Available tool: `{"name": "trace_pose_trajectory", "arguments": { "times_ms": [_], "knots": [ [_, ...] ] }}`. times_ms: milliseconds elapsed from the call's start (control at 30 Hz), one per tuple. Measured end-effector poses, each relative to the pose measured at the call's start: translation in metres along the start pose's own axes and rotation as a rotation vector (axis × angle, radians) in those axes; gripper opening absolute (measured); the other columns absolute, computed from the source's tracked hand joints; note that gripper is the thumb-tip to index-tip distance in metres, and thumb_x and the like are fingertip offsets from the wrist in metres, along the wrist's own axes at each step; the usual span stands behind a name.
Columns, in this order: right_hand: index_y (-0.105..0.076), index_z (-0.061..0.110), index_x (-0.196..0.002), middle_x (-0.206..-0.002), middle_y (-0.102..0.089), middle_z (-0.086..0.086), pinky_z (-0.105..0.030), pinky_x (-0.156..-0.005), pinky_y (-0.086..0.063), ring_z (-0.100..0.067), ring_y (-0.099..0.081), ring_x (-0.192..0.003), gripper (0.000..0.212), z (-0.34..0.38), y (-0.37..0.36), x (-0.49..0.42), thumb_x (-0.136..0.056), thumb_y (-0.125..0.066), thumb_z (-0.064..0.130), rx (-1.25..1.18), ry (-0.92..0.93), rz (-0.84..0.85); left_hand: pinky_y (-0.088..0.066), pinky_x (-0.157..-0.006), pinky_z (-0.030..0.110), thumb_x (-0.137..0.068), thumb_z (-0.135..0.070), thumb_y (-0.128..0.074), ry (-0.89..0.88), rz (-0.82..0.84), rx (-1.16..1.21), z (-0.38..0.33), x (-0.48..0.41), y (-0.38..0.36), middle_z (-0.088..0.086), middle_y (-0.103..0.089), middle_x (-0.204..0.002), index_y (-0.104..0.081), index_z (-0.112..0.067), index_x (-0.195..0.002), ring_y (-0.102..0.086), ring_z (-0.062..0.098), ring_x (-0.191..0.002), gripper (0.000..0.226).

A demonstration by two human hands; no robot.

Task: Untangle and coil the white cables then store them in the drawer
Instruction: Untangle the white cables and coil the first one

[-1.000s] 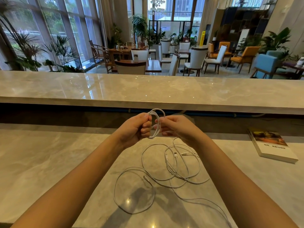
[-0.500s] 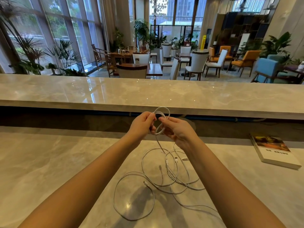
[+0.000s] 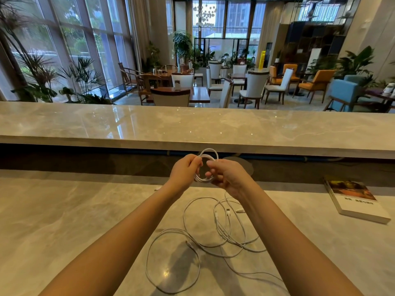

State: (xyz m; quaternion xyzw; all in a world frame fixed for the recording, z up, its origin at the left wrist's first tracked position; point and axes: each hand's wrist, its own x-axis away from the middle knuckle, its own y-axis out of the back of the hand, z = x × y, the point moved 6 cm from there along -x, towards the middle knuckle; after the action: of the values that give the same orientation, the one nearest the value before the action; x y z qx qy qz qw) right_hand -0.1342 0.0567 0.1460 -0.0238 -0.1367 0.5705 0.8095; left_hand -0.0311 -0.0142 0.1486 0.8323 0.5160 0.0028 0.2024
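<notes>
1. The left hand (image 3: 186, 169) is raised above the far middle of the pale grey marble counter (image 3: 64, 221). Its fingers are curled and pinch the left side of a small ring of coiled white cable (image 3: 209, 149).
2. The coil stands upright between the two hands, several turns thick, with its top arc showing above the knuckles.
3. The right hand (image 3: 228, 177) grips the coil's right side, thumb and bent fingers closed around the turns.
4. The loose white cables (image 3: 215, 218) lie tangled on the counter, below the hands and towards the near edge. They spread on a diagonal from a wide loop at near left to a cluster of plugs at far right, just under the right wrist, so the right hand is probably the nearer one for the next pick. One strand rises towards that hand; whether it joins the coil I cannot tell.
5. A white-edged paperback book (image 3: 357, 205) lies towards the counter's right end, well apart from the cables.
6. No drawer is in view.
</notes>
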Motion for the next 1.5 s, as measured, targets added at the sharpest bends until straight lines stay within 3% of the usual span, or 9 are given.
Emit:
{"name": "trace_pose_trajectory", "arguments": {
  "times_ms": [267, 533, 733, 833, 967, 1033, 1200, 1400, 1500],
  "knots": [
    [-0.063, 0.007, -0.104, -0.096, -0.067, -0.011, -0.027, -0.073, -0.055, -0.022, -0.066, -0.086, 0.016, -0.005, 0.008, -0.001, -0.088, -0.061, 0.011, 0.059, 0.039, -0.089, -0.042, -0.061, 0.021, -0.099, -0.020, -0.040, -0.049, -0.061, 0.046, 0.000, 0.004, 0.005, -0.002, -0.050, -0.069, -0.054, -0.019, -0.081, -0.048, 0.009, -0.062, 0.022],
    [-0.073, 0.011, -0.089, -0.081, -0.070, -0.005, -0.030, -0.074, -0.054, -0.016, -0.066, -0.076, 0.014, 0.001, 0.015, -0.005, -0.088, -0.061, 0.018, 0.610, 0.248, -0.279, -0.045, -0.067, 0.030, -0.099, -0.020, -0.037, 0.064, -0.005, 0.160, 0.009, 0.008, -0.012, 0.001, -0.049, -0.070, -0.053, -0.016, -0.081, -0.047, 0.015, -0.063, 0.024],
    [-0.068, 0.006, -0.092, -0.078, -0.071, -0.006, -0.022, -0.064, -0.055, -0.014, -0.068, -0.071, 0.013, -0.009, 0.011, 0.000, -0.090, -0.057, 0.014, 0.138, 0.047, -0.147, -0.048, -0.064, 0.026, -0.100, -0.023, -0.036, 0.018, -0.021, 0.035, 0.012, 0.005, -0.011, 0.002, -0.054, -0.074, -0.052, -0.014, -0.084, -0.054, 0.014, -0.066, 0.024],
    [-0.068, 0.005, -0.089, -0.078, -0.071, -0.008, -0.036, -0.082, -0.052, -0.019, -0.068, -0.076, 0.009, -0.018, 0.006, 0.003, -0.085, -0.062, 0.012, -0.154, -0.138, -0.083, -0.044, -0.059, 0.019, -0.100, -0.023, -0.037, -0.051, -0.023, -0.051, 0.016, 0.004, -0.009, 0.000, -0.054, -0.074, -0.054, -0.012, -0.087, -0.052, 0.011, -0.064, 0.024],
    [-0.065, 0.007, -0.083, -0.062, -0.063, -0.004, -0.043, -0.091, -0.045, -0.018, -0.063, -0.074, 0.008, -0.022, 0.000, 0.004, -0.085, -0.058, 0.011, -0.177, -0.213, 0.033, -0.043, -0.050, 0.010, -0.100, -0.022, -0.038, -0.104, 0.013, -0.129, 0.024, 0.004, -0.009, -0.001, -0.054, -0.075, -0.053, -0.011, -0.089, -0.052, 0.010, -0.063, 0.021],
    [-0.063, 0.008, -0.084, -0.064, -0.057, -0.003, -0.036, -0.083, -0.047, -0.016, -0.057, -0.073, 0.008, -0.020, 0.001, 0.002, -0.087, -0.057, 0.012, -0.043, -0.132, 0.001, -0.043, -0.052, 0.015, -0.099, -0.021, -0.038, -0.107, -0.008, -0.143, 0.025, 0.003, -0.008, 0.000, -0.052, -0.073, -0.052, -0.012, -0.087, -0.050, 0.012, -0.063, 0.021],
    [-0.064, 0.013, -0.099, -0.099, -0.061, -0.010, -0.029, -0.073, -0.051, -0.017, -0.060, -0.082, 0.015, -0.002, 0.005, -0.009, -0.091, -0.055, 0.020, 0.840, 0.315, -0.200, -0.047, -0.063, 0.034, -0.099, -0.022, -0.039, -0.124, -0.103, -0.180, 0.015, -0.001, -0.002, 0.000, -0.053, -0.074, -0.053, -0.014, -0.087, -0.051, 0.016, -0.066, 0.020],
    [-0.065, 0.010, -0.106, -0.085, -0.064, -0.005, -0.039, -0.077, -0.055, -0.020, -0.063, -0.077, 0.023, 0.006, 0.005, 0.001, -0.097, -0.047, 0.020, 1.048, 0.380, -0.172, -0.043, -0.065, 0.031, -0.099, -0.022, -0.039, -0.079, -0.170, -0.261, 0.019, -0.010, 0.011, 0.004, -0.056, -0.079, -0.055, -0.010, -0.092, -0.053, 0.018, -0.071, 0.022],
    [-0.066, 0.013, -0.107, -0.085, -0.063, -0.001, -0.036, -0.076, -0.052, -0.018, -0.061, -0.080, 0.024, 0.012, 0.010, 0.006, -0.096, -0.047, 0.022, 1.151, 0.421, -0.096, -0.040, -0.062, 0.025, -0.099, -0.022, -0.040, -0.070, -0.125, -0.301, 0.023, -0.014, 0.013, 0.001, -0.056, -0.080, -0.056, -0.011, -0.094, -0.051, 0.013, -0.069, 0.021]
  ]
}}
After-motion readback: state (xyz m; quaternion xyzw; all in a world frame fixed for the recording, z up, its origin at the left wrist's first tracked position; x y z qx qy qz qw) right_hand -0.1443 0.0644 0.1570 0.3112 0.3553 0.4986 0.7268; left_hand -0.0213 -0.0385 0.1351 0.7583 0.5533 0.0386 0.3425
